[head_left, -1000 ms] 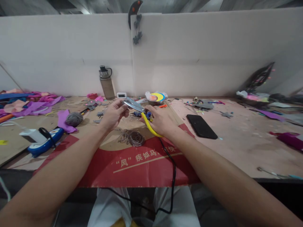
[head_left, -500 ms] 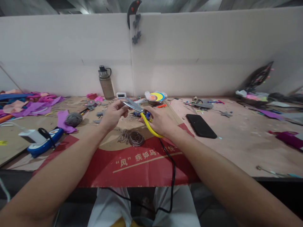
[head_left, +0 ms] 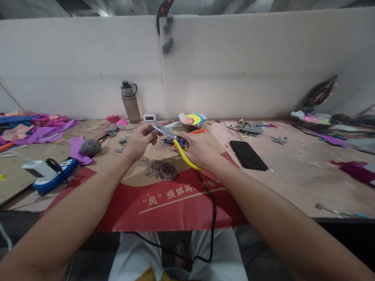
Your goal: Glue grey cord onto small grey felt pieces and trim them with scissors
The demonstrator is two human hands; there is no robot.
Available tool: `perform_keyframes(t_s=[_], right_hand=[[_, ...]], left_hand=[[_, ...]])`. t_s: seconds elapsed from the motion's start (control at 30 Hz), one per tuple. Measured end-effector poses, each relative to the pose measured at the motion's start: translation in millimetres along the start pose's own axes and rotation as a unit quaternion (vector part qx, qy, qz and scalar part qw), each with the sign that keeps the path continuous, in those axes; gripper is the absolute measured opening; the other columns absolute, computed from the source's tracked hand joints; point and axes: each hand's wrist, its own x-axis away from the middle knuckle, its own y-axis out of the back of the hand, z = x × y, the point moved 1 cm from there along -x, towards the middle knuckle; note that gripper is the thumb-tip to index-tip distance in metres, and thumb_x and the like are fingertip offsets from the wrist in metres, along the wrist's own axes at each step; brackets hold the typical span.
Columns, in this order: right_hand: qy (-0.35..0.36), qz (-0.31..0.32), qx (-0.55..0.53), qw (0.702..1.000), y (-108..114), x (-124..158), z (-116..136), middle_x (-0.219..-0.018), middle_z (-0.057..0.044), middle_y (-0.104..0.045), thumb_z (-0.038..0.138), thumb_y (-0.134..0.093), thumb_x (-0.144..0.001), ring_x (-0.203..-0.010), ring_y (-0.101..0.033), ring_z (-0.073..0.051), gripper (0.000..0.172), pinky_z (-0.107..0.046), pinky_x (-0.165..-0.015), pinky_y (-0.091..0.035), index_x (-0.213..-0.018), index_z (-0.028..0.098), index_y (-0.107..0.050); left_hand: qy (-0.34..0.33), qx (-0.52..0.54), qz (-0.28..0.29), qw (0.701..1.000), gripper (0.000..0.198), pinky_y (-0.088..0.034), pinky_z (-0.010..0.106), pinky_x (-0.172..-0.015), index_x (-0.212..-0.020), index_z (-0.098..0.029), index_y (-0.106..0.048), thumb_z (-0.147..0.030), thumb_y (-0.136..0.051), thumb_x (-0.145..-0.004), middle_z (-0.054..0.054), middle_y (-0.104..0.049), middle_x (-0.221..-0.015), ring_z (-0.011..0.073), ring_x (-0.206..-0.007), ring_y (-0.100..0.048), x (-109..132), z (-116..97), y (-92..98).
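1. Yellow handle, bright metal blades: the scissors are up over the middle of the desk, slanting between the person's two hands.
2. The right hand has its fingers closed about that handle, with the long yellow loop showing below the palm.
3. The left hand is nearly closed, thumb and fingers bent in at the blade tips; whether it pinches something there, I can't tell from where I stand.
4. Just past the blades sits a dark blue object, partly hidden by the right hand.
5. Below the hands, a loose grey-brown coil rests on a red-and-tan cardboard sheet, and a black cord runs down over the front edge.
6. Over to the right, a black phone lies flat on the pinkish surface.
7. Away to the left are a grey yarn ball, touching a purple scrap, and a blue power strip.
8. Against the white partition stands an upright bottle; a small bowl is near it, holding a yellow and blue disc.
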Motion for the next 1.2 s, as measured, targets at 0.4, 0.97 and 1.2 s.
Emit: perform_keyframes(t_s=[0.4, 0.97, 1.2], right_hand=[[-0.001, 0.002, 0.061, 0.998, 4.0, 0.9, 2.5, -0.093, -0.009, -0.070, 0.048, -0.051, -0.090, -0.073, -0.058, -0.019, 0.045, -0.028, -0.057, -0.026, -0.127, 0.023, -0.057], [0.010, -0.010, -0.004, 1.000, 2.8, -1.9, -1.2, -0.095, -0.009, -0.069, 0.051, -0.055, -0.088, -0.074, -0.058, -0.018, 0.043, -0.027, -0.062, -0.035, -0.116, 0.020, -0.059], [-0.039, -0.004, -0.080, 0.996, 4.3, -3.4, -6.2, -0.080, -0.005, -0.064, 0.050, -0.052, -0.089, -0.067, -0.054, -0.016, 0.035, -0.026, -0.060, -0.034, -0.104, 0.019, -0.060]], left_hand=[[0.032, 0.037, -0.003, 0.999, 0.013, -0.032, 0.022, -0.049, -0.080, -0.015, -0.066, -0.026, -0.072, -0.076, 0.000, -0.058, -0.060, 0.0086, -0.052, -0.047, -2.1, 1.8, 1.3], [0.073, 0.107, 0.006, 0.992, 0.018, -0.036, 0.021, -0.051, -0.076, -0.014, -0.064, -0.027, -0.075, -0.073, 0.002, -0.064, -0.068, 0.0070, -0.052, -0.048, -1.2, 0.9, -2.0], [0.073, 0.140, -0.008, 0.987, 0.027, -0.037, 0.021, -0.051, -0.074, -0.013, -0.063, -0.032, -0.081, -0.067, 0.003, -0.064, -0.067, 0.0067, -0.051, -0.049, -0.9, -5.1, -3.3]])
